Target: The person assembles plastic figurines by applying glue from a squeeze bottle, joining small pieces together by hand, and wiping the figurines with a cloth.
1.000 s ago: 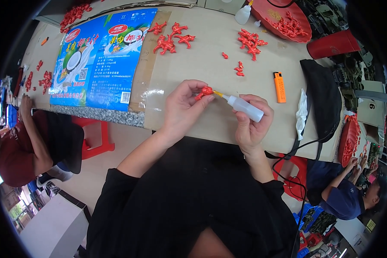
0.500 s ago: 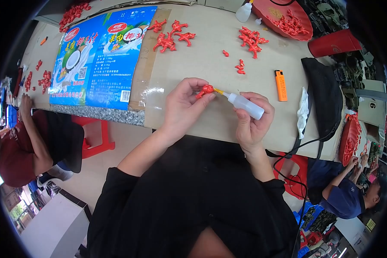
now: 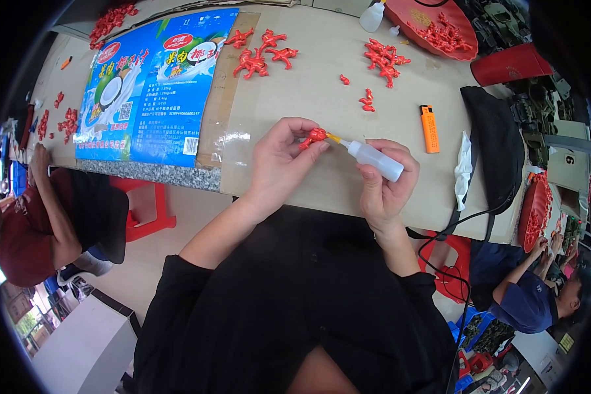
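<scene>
Between the thumb and fingers of my left hand (image 3: 284, 161) is a small glossy red figurine (image 3: 314, 136), partly covered by the fingertips. My right hand (image 3: 389, 180) grips a translucent white squeeze bottle (image 3: 375, 161), tilted so that its thin yellow nozzle (image 3: 335, 138) points left. The nozzle tip meets or nearly meets the figurine; I cannot tell which. Beyond my hands, a small red piece (image 3: 344, 80) and a red figurine part (image 3: 367, 100) lie on the table. Farther back are a pile of red figurines (image 3: 385, 60) and several more (image 3: 261, 54) to its left.
An orange lighter (image 3: 429, 129) and a crumpled white tissue (image 3: 463, 164) lie at the right, beside a black pouch (image 3: 496, 151). A red tray (image 3: 433, 29) of parts and another bottle (image 3: 372, 18) stand at the back. Blue printed cardboard (image 3: 154, 88) covers the left. Co-workers sit on both sides.
</scene>
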{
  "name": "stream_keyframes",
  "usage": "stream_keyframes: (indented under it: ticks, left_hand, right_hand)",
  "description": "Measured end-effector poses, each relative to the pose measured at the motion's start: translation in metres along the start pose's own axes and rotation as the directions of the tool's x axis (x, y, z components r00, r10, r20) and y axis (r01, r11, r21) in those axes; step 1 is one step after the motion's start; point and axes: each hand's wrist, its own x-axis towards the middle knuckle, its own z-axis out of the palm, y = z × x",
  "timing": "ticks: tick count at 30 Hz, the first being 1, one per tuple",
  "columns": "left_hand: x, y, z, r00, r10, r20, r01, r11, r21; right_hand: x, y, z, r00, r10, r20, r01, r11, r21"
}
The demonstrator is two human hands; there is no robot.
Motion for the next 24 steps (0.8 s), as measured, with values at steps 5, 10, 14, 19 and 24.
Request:
stream_keyframes:
  ticks: [5,10,14,19,24]
  left_hand:
    - [-0.0003,0.0003,0.0005,1.000,0.017,0.001,-0.017,1.000,0.005]
    - [-0.0007,0.0015,0.0007,1.000,0.007,-0.002,-0.007,1.000,0.011]
    - [-0.0004,0.0011,0.0010,1.000,0.006,0.000,-0.006,1.000,0.008]
    - [-0.0005,0.0015,0.0013,1.000,0.008,-0.002,-0.008,1.000,0.010]
    - [-0.0005,0.0004,0.0009,1.000,0.013,-0.011,-0.013,1.000,0.000]
  right_hand:
    - [0.0000,-0.0001,0.0006,1.000,-0.004,0.000,0.004,1.000,0.004]
    - [0.0004,-0.0010,0.0006,1.000,0.000,-0.006,0.001,1.000,0.007]
    - [0.0017,-0.0026,0.0013,1.000,-0.010,0.009,0.010,1.000,0.015]
    - [0.0052,-0.0013,0.0008,0.996,-0.088,0.022,0.089,0.993,-0.076]
    - [0.0026,-0.0017,0.0006,0.999,-0.036,0.005,0.036,0.999,-0.031]
